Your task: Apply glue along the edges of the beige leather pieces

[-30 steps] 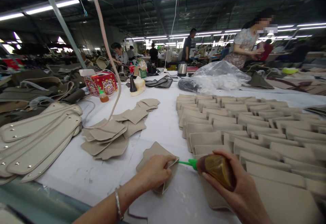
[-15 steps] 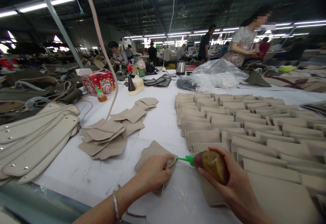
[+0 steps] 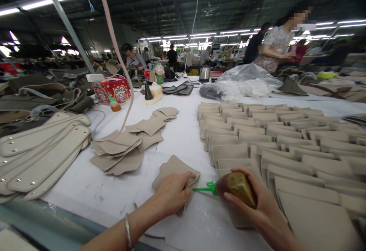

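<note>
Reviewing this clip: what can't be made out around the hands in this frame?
- Nozzle tip of the bottle, head view: it ends at the left hand, so any contact with the beige piece is unclear.
- Beige piece: its near part lies under the left hand.
- Bottle: the right hand wraps it, hiding its base.
- Right forearm: cut off by the bottom edge.

Glue bottle (image 3: 237, 185) (green nozzle) at beige piece (image 3: 174, 167)

Left hand (image 3: 173, 192) presses down flat; right hand (image 3: 251, 201) curled in a closed grip.
</note>
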Motion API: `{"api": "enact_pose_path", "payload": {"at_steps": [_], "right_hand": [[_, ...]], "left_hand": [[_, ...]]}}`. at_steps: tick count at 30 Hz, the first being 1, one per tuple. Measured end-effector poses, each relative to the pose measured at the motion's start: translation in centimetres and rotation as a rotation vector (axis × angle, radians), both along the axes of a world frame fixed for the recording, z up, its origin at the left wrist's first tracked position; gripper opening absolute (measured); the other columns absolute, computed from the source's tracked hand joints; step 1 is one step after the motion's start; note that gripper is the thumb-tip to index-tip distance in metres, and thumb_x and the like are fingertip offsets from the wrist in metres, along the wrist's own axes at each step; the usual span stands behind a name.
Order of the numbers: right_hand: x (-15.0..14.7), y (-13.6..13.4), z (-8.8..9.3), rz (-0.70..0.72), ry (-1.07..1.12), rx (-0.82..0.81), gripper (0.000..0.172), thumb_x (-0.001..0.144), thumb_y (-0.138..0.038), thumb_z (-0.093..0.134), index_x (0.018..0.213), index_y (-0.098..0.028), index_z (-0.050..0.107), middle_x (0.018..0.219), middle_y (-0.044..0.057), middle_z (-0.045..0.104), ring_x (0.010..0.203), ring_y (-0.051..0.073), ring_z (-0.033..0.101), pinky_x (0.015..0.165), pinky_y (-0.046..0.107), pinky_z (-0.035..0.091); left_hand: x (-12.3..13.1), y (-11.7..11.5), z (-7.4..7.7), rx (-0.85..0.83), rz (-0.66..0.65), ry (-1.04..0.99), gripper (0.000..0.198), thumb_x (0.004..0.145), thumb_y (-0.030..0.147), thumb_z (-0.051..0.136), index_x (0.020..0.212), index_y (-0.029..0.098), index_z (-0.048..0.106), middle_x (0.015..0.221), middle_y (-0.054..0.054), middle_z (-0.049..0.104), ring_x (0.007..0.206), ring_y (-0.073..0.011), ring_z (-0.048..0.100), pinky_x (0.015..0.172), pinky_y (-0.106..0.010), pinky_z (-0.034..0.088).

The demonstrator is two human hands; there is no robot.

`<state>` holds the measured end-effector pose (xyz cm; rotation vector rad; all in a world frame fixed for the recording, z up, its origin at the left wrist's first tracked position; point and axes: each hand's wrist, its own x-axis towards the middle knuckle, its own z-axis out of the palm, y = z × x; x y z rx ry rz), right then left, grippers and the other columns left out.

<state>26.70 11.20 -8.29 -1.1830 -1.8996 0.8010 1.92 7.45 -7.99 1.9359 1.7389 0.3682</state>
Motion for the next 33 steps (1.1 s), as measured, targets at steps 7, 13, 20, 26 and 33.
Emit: {"api": "enact_pose_path", "payload": {"at_steps": [7,13,20,26,33], "right_hand": [[-0.7,-1.2,0.6,-0.104,0.109,-0.060,0.046,0.078,-0.049,0.070,0.113,-0.025,0.053,0.096,0.001,0.063,0.084,0.024,0.061,0.075,0.032,0.045],[-1.1,-2.4,0.9,-0.043,0.150,-0.139,0.044,0.077,-0.047,0.068,0.112,-0.026,0.053,0.094,-0.001,0.063,0.083,0.023,0.060,0.073,0.030,0.044],[-1.2,-3.2,0.4,-0.040,0.189,-0.206,0.048,0.075,-0.049,0.069,0.113,-0.025,0.052,0.095,-0.001,0.063,0.084,0.023,0.060,0.074,0.030,0.043],[-1.4,-3.8,0.4,-0.084,0.153,-0.167,0.046,0.076,-0.048,0.069,0.112,-0.025,0.052,0.095,-0.001,0.062,0.082,0.022,0.059,0.075,0.029,0.042],[-1.3,-4.3,0.1,-0.042,0.186,-0.222,0.047,0.076,-0.047,0.068,0.113,-0.025,0.051,0.098,0.000,0.063,0.087,0.023,0.060,0.077,0.029,0.043]], "left_hand": [[-0.1,0.1,-0.2,0.009,0.020,-0.043,0.046,0.082,0.015,0.042,0.121,0.028,0.062,0.082,0.001,0.069,0.077,-0.0182,0.062,0.067,-0.025,0.039],[-0.1,-0.2,-0.2,0.023,0.025,-0.092,0.050,0.078,0.012,0.043,0.121,0.027,0.063,0.073,0.003,0.065,0.067,-0.0157,0.057,0.061,-0.023,0.034],[-0.1,-0.1,-0.1,0.010,0.033,-0.112,0.047,0.080,0.013,0.044,0.122,0.026,0.063,0.074,0.002,0.066,0.069,-0.0167,0.059,0.063,-0.023,0.036],[0.1,-0.3,-0.1,0.020,0.068,-0.120,0.047,0.081,0.012,0.045,0.122,0.025,0.063,0.073,0.002,0.065,0.068,-0.0163,0.058,0.064,-0.024,0.037],[-0.2,-0.5,-0.7,0.048,0.062,-0.152,0.046,0.080,0.013,0.046,0.121,0.027,0.063,0.069,0.004,0.062,0.065,-0.0155,0.055,0.061,-0.024,0.036]]}}
